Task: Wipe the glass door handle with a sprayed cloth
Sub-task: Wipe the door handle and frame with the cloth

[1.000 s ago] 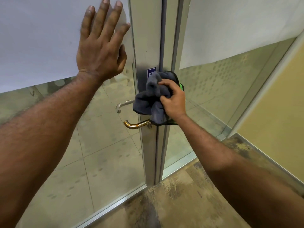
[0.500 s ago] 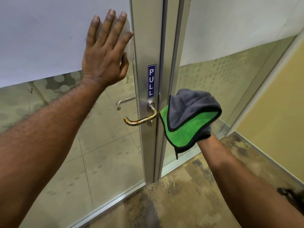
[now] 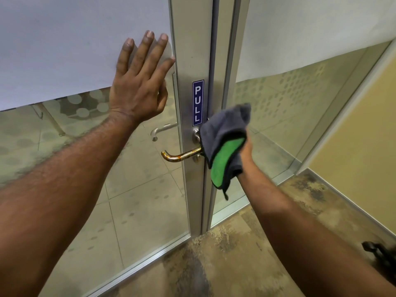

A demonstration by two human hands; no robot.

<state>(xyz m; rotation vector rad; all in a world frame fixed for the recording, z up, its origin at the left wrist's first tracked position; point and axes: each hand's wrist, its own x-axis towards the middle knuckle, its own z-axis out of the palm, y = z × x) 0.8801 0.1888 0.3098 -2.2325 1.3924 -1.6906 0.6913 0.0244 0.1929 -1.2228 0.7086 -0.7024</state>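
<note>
Left hand (image 3: 137,91) flat on glass, left of frame; cloth (image 3: 225,142) right of handle (image 3: 182,155), touching it.

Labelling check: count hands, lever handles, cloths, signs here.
Hands: 2, left hand, right hand
Lever handles: 2, brass-coloured metal lever handle, silver metal lever handle on far side
Cloths: 1, grey-and-green microfibre cloth
Signs: 1, blue rectangular PULL sign
Total: 6

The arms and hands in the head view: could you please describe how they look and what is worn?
The left forearm and right forearm are bare and hairy, no sleeves in view. The left hand wears no glove, ring or watch. The right hand is ungloved too; its fingers are hidden, so rings cannot be told.
</note>
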